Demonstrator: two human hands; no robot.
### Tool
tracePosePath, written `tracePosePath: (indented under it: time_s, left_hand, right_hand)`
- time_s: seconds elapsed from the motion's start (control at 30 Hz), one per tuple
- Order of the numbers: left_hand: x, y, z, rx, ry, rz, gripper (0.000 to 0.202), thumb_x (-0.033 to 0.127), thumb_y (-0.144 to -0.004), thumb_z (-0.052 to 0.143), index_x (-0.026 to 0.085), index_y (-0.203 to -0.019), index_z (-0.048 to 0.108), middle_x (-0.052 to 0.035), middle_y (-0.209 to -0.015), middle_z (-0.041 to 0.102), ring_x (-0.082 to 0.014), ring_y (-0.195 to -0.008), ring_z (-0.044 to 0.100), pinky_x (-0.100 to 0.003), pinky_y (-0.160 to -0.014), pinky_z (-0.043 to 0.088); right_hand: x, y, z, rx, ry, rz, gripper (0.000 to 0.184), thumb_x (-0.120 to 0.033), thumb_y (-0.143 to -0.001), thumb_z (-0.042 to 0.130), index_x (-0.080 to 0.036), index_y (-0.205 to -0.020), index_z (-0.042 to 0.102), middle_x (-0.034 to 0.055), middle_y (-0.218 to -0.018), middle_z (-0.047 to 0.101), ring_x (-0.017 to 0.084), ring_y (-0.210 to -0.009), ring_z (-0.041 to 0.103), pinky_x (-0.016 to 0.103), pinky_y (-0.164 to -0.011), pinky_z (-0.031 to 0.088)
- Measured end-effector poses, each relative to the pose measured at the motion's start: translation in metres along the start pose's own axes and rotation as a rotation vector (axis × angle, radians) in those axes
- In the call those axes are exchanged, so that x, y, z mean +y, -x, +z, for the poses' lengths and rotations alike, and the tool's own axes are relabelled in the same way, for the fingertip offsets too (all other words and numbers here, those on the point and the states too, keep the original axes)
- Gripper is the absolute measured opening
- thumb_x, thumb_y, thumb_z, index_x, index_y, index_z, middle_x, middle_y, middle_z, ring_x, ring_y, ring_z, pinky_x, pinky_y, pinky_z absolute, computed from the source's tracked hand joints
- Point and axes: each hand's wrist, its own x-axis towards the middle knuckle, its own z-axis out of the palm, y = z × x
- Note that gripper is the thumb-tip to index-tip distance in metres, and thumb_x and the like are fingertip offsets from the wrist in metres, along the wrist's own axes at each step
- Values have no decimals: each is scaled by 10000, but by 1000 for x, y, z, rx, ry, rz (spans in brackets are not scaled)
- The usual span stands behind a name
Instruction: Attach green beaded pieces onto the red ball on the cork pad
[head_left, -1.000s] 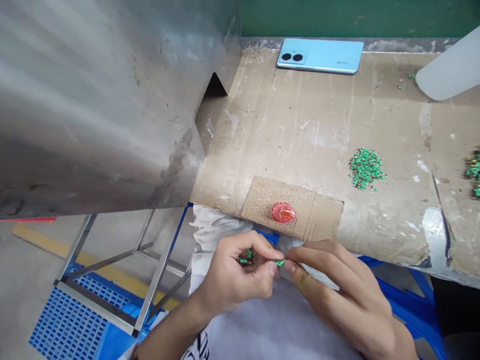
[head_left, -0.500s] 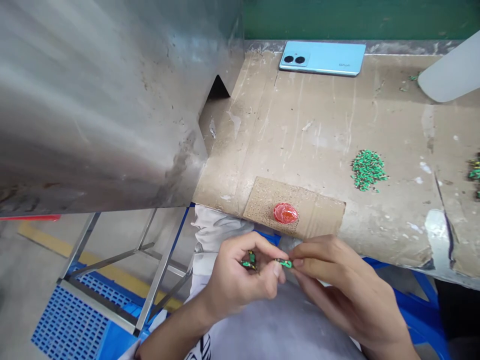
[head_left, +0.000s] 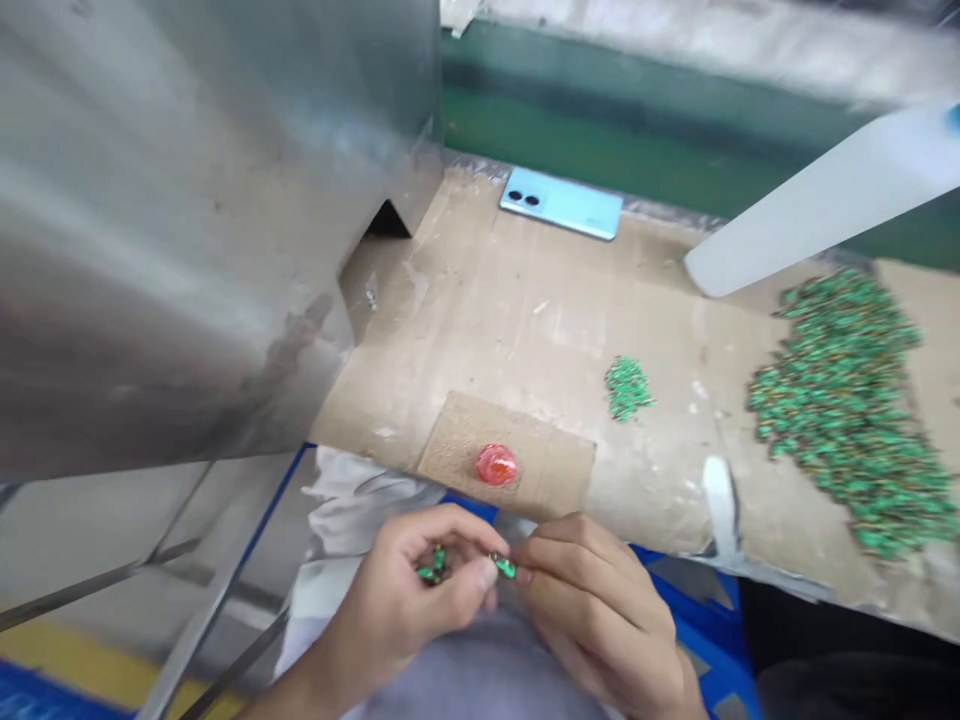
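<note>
Near the table's front edge, my left hand (head_left: 427,590) pinches a small green part (head_left: 504,566) with dark, metallic-looking ends between thumb and index finger. Several similar green parts (head_left: 431,568) lie in the curl of its palm. My right hand (head_left: 600,600) is closed, its fingertips at the right end of the pinched part; whatever they hold is hidden. Just beyond my hands, a small red dish (head_left: 496,465) with a glossy surface rests on a cardboard piece (head_left: 555,465).
A small heap of tiny green pieces (head_left: 628,387) lies to the right. Farther right spreads a large pile of green parts (head_left: 847,410). A light-blue phone (head_left: 562,203) and a leaning white cylinder (head_left: 817,205) are at the back. A metal housing (head_left: 187,230) blocks the left.
The view has swung right and up, bringing the large green pile into sight. My hands keep the same hold on the small green part.
</note>
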Motion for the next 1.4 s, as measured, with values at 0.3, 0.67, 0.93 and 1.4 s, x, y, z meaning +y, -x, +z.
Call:
tracePosePath:
  time_s: [0.3,0.67,0.93,1.4]
  left_hand:
    - [32,13,-17,290,683,-191,313,49,-733,830,161,-1025,810,-70,-954,752,-158,-808,711,-208,-675,625]
    - [26,15,-8,146,590,-222,223,312,-835,936,175,-901,774,-3,-782,709,-19,-467,505,-101,-434,424]
    - [4,8,-6,-144,448,-163,231,414,-990,736,187,-966,773,18,-701,596,-51,-509,274,-178,-481,216]
    - [10,4,19,-166,-292,201,340,310,-1089,531,178,-796,640,1,-718,645,-146,-699,596,-270,-712,441]
  right_hand:
    - [77,42,-96,625,658,537,173,-276,-969,750,-174,-1108,740,84,-935,688,222,-741,626,384,-653,539]
    - [88,17,-49,184,569,595,285,-444,-1039,636,-202,-969,769,89,-962,756,253,-894,693,430,-839,549]
    - [86,16,-52,183,537,591,220,-388,-1031,600,-208,-927,672,74,-880,658,253,-830,609,416,-786,491]
    - [-5,14,12,33,-197,317,160,-107,-1035,538,-226,-1011,641,56,-916,643,198,-853,672,292,-713,607]
